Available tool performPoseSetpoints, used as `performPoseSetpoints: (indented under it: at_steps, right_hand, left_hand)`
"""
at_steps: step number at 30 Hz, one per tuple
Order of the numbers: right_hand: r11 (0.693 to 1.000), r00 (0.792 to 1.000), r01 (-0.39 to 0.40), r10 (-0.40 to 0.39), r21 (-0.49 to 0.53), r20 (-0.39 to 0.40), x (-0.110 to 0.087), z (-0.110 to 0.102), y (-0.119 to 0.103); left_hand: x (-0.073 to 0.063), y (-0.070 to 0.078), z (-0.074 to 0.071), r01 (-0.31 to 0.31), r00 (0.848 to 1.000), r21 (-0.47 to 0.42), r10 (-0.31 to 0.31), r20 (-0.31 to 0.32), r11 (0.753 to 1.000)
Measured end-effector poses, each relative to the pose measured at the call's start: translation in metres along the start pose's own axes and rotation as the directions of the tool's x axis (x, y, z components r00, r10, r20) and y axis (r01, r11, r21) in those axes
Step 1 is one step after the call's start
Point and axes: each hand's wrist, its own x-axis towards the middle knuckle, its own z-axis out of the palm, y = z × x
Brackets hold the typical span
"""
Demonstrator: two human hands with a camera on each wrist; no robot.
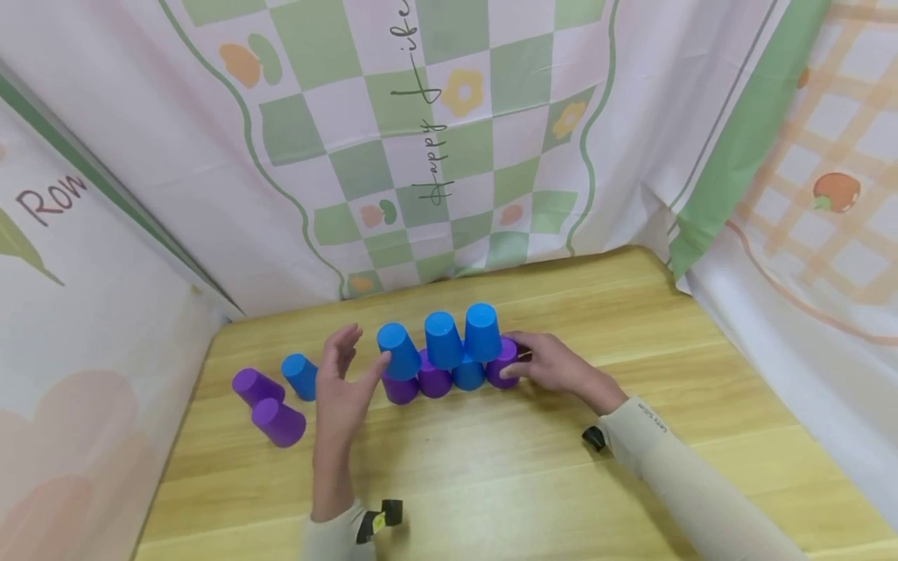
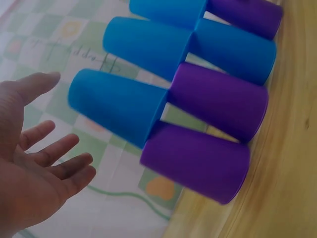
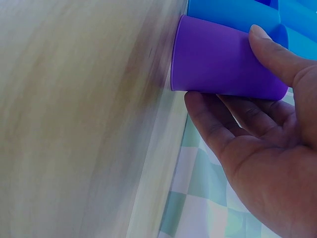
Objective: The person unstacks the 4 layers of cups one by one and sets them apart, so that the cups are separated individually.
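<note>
Upside-down plastic cups stand in two rows on the table, the upper row bridging the lower. Three blue cups make up the top: left cup [image 1: 398, 351], middle cup [image 1: 443, 340], right cup [image 1: 482, 333]. Below them are a purple cup [image 1: 401, 389], another purple cup [image 1: 435, 377], a blue cup [image 1: 468, 374] and, at the right end, a purple cup [image 1: 500, 371]. My right hand [image 1: 557, 366] holds that end cup, thumb in front and fingers behind. Left of the upper row, my left hand [image 1: 342, 389] is spread, apart from the cups in the left wrist view.
To the left stand a blue cup [image 1: 300, 376], partly behind my left hand, and two purple cups, one farther back [image 1: 257, 386] and one nearer [image 1: 279, 422]. A patterned curtain [image 1: 435, 132] hangs behind the wooden table [image 1: 477, 475].
</note>
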Motion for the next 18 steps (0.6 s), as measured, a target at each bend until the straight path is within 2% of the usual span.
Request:
performPoseSetpoints:
  at_steps: [7, 18]
  right_hand:
    - [1.000, 1.000, -0.005, 0.005, 0.001, 0.000, 0.000, 0.000, 0.000]
    - [1.000, 1.000, 0.005, -0.006, -0.015, -0.008, 0.000, 0.000, 0.001]
  left_hand:
    - [0.003, -0.001, 0.016, 0.043, 0.997, 0.034, -0.045, 0.063, 0.999]
    - [0.004, -0.003, 0.027, 0.144, 0.985, 0.109, -0.153, 0.084, 0.984]
